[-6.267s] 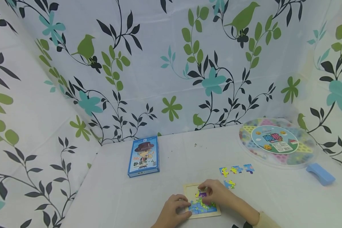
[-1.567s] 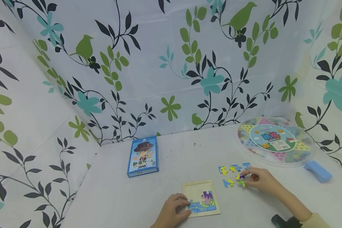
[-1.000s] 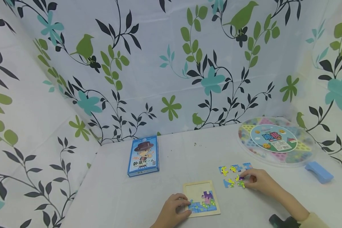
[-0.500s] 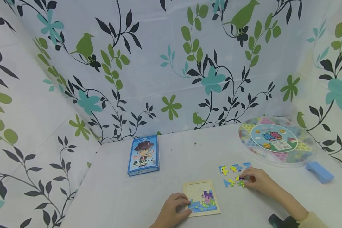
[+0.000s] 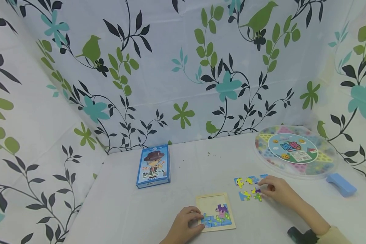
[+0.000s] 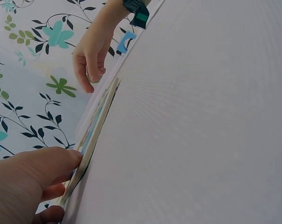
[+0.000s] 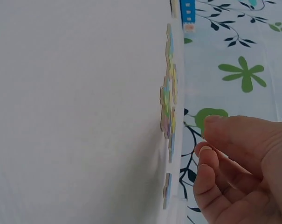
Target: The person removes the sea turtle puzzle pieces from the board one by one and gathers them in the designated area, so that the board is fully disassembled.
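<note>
My left hand (image 5: 184,224) holds the left edge of a small wooden puzzle tray (image 5: 211,195). In the left wrist view its thumb lies along the tray's rim (image 6: 102,116). Blue, pink and purple jigsaw pieces (image 5: 216,222) fill the tray's lower and right part; bare wood shows at upper left. To the tray's right, several loose jigsaw pieces (image 5: 239,183) in yellow, blue, green and purple lie on the cloth. My right hand (image 5: 277,191) hovers at the right side of these pieces, fingers loosely bent and nothing between them, as the right wrist view of that hand (image 7: 243,168) shows.
A blue card-game box (image 5: 154,166) lies at the back left. At the back right is a round, clear-covered board game (image 5: 294,149), with a blue curved block (image 5: 341,184) before it. Patterned cloth (image 5: 183,67) hangs behind the white table.
Since the oldest frame, my right hand has left the tray for the loose pieces, and purple and green pieces now lie there. It has just let go and lifted slightly. My left hand stays put.
</note>
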Motion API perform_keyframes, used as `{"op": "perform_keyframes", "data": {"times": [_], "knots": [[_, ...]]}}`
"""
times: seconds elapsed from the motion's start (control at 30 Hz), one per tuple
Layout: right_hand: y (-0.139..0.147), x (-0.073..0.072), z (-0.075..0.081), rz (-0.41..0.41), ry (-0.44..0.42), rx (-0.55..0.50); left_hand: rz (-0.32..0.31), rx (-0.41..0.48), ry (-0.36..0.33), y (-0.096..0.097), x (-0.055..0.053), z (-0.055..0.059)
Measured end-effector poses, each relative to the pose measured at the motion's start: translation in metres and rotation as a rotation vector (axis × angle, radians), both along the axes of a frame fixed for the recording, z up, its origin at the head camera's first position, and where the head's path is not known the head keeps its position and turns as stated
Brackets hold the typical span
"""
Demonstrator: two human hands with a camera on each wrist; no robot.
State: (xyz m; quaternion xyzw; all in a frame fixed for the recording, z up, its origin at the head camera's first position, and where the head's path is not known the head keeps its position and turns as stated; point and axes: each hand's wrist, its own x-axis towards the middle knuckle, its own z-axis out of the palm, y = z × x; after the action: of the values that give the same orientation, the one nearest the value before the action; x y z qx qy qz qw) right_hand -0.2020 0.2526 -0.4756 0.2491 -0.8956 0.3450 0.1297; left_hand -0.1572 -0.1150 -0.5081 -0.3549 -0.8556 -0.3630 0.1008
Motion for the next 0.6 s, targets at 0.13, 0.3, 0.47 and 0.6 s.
{"op": "perform_keyframes", "data": {"times": [0.13, 0.3, 0.47, 0.6], "knots": [[-0.007, 0.002, 0.008, 0.032, 0.041, -0.048, -0.005, 0.004, -0.01, 0.0, 0.0, 0.0], [-0.024, 0.008, 0.026, 0.096, -0.027, -0.162, -0.004, 0.008, 0.003, 0.0, 0.0, -0.001], [-0.044, 0.012, 0.049, 0.162, -0.056, -0.243, 0.004, 0.008, 0.001, 0.0, 0.0, -0.001], [-0.059, 0.015, 0.061, 0.235, -0.058, -0.274, 0.008, 0.002, -0.026, 0.0, 0.0, 0.0]]}}
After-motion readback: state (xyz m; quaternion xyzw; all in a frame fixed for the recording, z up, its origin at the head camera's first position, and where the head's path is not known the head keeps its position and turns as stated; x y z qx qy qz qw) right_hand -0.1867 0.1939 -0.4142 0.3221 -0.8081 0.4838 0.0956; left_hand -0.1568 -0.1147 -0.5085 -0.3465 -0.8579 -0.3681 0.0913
